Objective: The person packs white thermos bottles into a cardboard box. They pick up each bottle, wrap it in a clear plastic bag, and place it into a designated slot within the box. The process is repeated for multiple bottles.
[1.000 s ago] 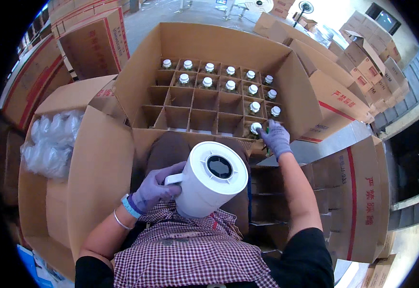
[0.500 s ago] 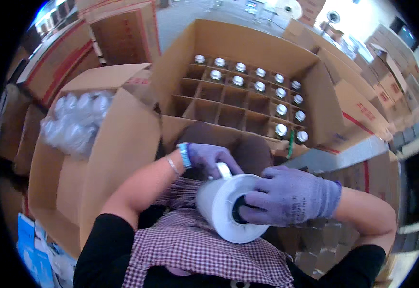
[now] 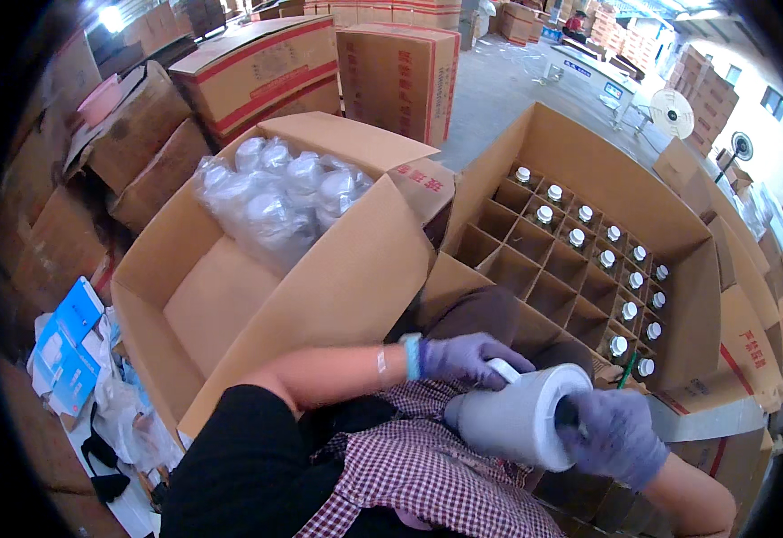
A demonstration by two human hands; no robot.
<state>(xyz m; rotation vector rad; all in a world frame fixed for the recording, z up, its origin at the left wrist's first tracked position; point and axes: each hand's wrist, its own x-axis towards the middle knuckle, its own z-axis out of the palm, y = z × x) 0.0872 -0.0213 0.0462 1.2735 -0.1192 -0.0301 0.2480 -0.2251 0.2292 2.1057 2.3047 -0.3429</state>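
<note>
Head view: a white jug [image 3: 508, 421] lies tipped over the person's lap, near and a little right of the middle, its round end turned to the right. The left hand [image 3: 476, 359], in a purple-grey glove, is curled at the jug's handle [image 3: 504, 369] and holds it (a pale blue band circles that wrist). The right hand [image 3: 615, 435], gloved alike, is at the round end with its fingers over the dark centre; it is blurred, so one cannot tell how tightly the fingers close or whether they grip anything there. A checked apron [image 3: 427, 475] spreads beneath the jug.

Just beyond the jug, on the right, stands an open divided carton [image 3: 606, 170]. White-capped bottles [image 3: 606, 258] sit upright in its far and right compartments, and a green strip [image 3: 628, 370] shows by the nearest ones. To the left is a second open carton [image 3: 221, 305], with plastic-wrapped items [image 3: 275, 206] gathered at its far end. Farther left, near the edge, lies a blue-and-white package [image 3: 69, 350].

On the far side, closed cartons [image 3: 261, 67] with red bands stand beyond the second carton, a pink basin [image 3: 100, 99] rests at far left, and a pale round fan [image 3: 671, 112] stands far right.
</note>
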